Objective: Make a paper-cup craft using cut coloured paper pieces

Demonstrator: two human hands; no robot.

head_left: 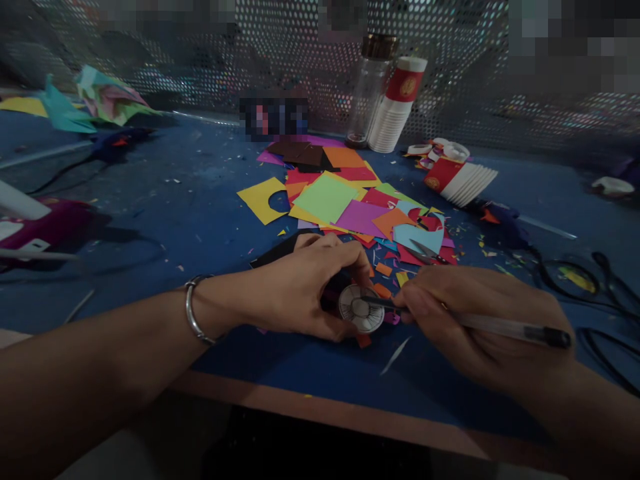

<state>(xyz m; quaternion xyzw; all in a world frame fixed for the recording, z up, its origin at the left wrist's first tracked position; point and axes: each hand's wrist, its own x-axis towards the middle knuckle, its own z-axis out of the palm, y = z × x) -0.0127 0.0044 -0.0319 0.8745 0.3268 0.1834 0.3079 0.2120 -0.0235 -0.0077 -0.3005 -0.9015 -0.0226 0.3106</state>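
Note:
My left hand, with a silver bracelet at the wrist, is closed around a small round piece with a white face. Dark lines radiate from a plain circle at the middle of that face. Behind the face the piece looks dark, and my fingers hide most of it. In my right hand is a pen with a clear barrel and black end. Its tip meets the white face near the centre. Below both hands, small orange paper scraps lie on the blue table.
Coloured paper sheets lie piled ahead, with scissors on them. Behind stand a glass bottle and stacked paper cups. A glue gun and black cable lie right. A purple device sits left.

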